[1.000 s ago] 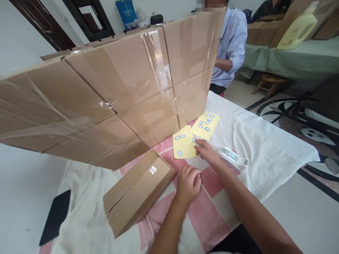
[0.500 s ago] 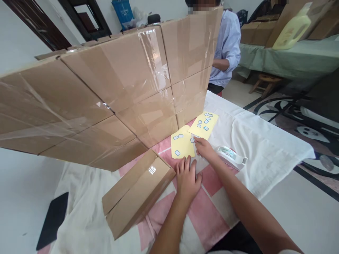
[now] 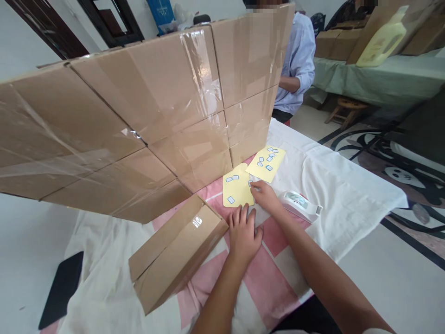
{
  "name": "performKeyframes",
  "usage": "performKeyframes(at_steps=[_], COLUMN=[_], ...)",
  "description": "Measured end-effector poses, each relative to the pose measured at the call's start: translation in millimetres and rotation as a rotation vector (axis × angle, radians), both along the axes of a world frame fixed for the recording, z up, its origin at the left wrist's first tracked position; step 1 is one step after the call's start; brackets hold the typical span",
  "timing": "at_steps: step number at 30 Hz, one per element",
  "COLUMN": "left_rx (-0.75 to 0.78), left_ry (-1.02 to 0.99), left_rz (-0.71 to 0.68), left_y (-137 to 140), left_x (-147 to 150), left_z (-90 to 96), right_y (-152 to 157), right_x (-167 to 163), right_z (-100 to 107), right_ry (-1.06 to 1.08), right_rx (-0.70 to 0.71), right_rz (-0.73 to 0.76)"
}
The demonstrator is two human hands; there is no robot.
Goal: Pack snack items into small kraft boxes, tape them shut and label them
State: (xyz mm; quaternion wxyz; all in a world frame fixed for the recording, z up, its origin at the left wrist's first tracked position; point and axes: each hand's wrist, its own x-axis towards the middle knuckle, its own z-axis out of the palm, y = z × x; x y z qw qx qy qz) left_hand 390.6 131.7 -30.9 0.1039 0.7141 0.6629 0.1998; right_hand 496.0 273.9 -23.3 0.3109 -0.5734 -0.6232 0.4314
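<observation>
My left hand (image 3: 242,234) lies flat with its fingers spread, fingertips at the lower edge of a yellow sheet (image 3: 238,191). My right hand (image 3: 266,195) has its fingers curled together at the sheet's right edge, over a small blue-edged white piece (image 3: 250,183). Its fingertips partly cover that piece. More such blue-edged pieces rest on this sheet. A second yellow sheet (image 3: 274,163) with several of them lies just behind, touching or overlapping the first. To the right of my right hand sits a white tape dispenser (image 3: 301,205).
A tall wall of taped cardboard boxes (image 3: 167,93) stands across the table's far left side. A long closed carton (image 3: 179,253) lies left of my left hand. Beyond the wall, a person in a light blue shirt (image 3: 301,60) is partly hidden. White cloth (image 3: 333,185) covers the table's right side.
The whole view has shifted slightly. My right hand's fingertips have drawn in closer over the blue-edged piece at the sheet's edge. My left hand stays flat in place.
</observation>
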Motion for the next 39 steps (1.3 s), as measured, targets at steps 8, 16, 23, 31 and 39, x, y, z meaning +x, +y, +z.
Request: performKeyframes(at_steps=[8,16,23,31,39], left_rx=[0.013,0.066,0.248,0.464,0.481], left_ry=[-0.015,0.010,0.032,0.345,0.385], left_rz=[0.013,0.026,0.003,0.483,0.244], left_y=[0.0,-0.7,-14.4,-61.3,-118.2], left_x=[1.0,1.6,-1.3,-95.1,-184.7], left_z=[1.0,-4.1,22.2,109.8,88.6], right_y=[-5.0,-7.6,-13.1,-30.6,-66.0], right_x=[-1.1,2.4,0.3,-21.8,-34.7], right_z=[4.9,7.6,11.7,11.9,15.2], right_ry=[0.070,0.182,0.286,0.446,0.499], right_rx=[-0.013,0.005,0.073,0.141,0.228], right_rz=[-0.046,-0.093,-0.125,0.084,0.472])
